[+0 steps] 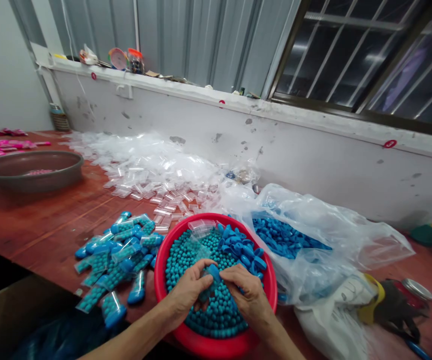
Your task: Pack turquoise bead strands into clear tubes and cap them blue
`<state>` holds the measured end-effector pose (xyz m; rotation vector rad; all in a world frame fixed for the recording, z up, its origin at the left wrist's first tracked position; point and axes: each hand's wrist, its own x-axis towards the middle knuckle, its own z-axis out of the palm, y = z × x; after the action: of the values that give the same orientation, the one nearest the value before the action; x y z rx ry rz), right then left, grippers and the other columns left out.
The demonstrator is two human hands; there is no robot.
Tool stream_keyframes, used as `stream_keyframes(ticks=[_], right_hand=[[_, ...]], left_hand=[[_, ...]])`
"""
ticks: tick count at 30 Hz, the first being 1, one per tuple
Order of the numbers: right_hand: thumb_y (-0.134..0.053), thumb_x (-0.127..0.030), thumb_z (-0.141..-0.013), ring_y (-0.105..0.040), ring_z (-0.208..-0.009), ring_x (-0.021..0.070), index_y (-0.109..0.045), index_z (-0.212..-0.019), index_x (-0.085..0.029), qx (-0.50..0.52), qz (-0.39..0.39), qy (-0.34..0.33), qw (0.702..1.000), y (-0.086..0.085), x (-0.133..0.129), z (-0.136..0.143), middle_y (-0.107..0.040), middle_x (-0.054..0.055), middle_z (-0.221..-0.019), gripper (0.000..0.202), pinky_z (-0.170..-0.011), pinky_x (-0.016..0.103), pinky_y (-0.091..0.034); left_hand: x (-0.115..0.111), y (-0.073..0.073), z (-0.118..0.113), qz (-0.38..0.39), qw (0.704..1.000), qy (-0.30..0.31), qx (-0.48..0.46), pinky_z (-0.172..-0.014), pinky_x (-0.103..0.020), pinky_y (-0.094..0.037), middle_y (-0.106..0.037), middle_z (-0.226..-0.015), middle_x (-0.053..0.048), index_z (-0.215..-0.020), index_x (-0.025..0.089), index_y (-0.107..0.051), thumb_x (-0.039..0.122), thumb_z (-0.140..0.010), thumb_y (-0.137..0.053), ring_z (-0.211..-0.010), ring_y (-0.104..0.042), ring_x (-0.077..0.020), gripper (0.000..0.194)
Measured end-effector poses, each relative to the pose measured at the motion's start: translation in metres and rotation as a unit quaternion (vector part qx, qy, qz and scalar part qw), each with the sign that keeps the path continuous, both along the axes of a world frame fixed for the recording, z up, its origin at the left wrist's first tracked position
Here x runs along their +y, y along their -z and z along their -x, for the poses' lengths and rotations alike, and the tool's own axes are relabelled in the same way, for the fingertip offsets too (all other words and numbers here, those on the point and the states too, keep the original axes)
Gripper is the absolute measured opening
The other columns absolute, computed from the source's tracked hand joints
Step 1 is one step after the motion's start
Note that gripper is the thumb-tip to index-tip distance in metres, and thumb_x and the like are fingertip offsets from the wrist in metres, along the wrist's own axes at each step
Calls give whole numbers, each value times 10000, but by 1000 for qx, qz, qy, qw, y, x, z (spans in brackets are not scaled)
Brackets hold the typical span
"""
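Left hand: we find the left hand (186, 295) gripping a small container (212, 281) with a blue end between thumb and fingers, above the beads (216, 320).
Right hand: the right hand (251, 295) has its fingertips drawn together just beside that blue end; we cannot tell whether they grasp anything.
Red basin: in the red basin (160, 270) we see loose beads, blue caps (240, 245) and clear plastic pieces (203, 228).
Filled containers: we note a heap of bead-filled, blue-capped containers (120, 250) on the table (58, 215), left of the basin.
Clear containers: a far wider spread of unfilled containers (163, 172) lies behind; we judge the larger share unfilled.
Plastic bag: we record many more blue caps inside the bag (354, 235).
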<state>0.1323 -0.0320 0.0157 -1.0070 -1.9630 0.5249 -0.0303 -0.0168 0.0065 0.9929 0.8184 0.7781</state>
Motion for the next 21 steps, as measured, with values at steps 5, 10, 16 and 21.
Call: stream_keyframes(ticks=[5, 10, 16, 21], right_hand=[[-467, -158, -808, -580, -809, 162, -635, -886, -208, 52, 45, -10, 998, 6, 0, 3, -642, 50, -848, 191, -732, 301, -474], [-627, -255, -654, -576, -628, 152, -540, -924, -175, 245, 259, 74, 931, 6, 13, 6, -613, 16, -757, 295, -482, 249, -496], [-559, -299, -716, -602, -721, 190, -537, -1024, -154, 223, 280, 92, 929, -4, 18, 14, -629, 53, -849, 342, -562, 306, -524], [-602, -301, -701, -395, -1168, 240, -376, -1270, -163, -14, 194, 8, 981, -8, 3, 20, -447, 103, -1260, 627, -978, 385, -323]], left_hand=[[-2, -3, -3, -16, 998, -44, 32, -283, -140, -224, -401, -459, 105, -977, 183, -427, 423, -658, -565, -281, -339, -29, 422], [2, -4, 7, -29, 998, 23, 48, -297, -137, -284, -491, -560, 70, -1030, 207, -366, 451, -693, -532, -350, -498, -76, 448], [3, 0, 0, -72, 993, 3, 96, -290, -139, -279, -450, -545, 88, -1001, 211, -372, 409, -739, -475, -304, -408, -43, 345], [0, -4, -8, -92, 990, -55, 89, -458, -219, -405, -558, -718, 21, -1091, 204, -385, 306, -755, -445, -458, -491, -90, 357]])
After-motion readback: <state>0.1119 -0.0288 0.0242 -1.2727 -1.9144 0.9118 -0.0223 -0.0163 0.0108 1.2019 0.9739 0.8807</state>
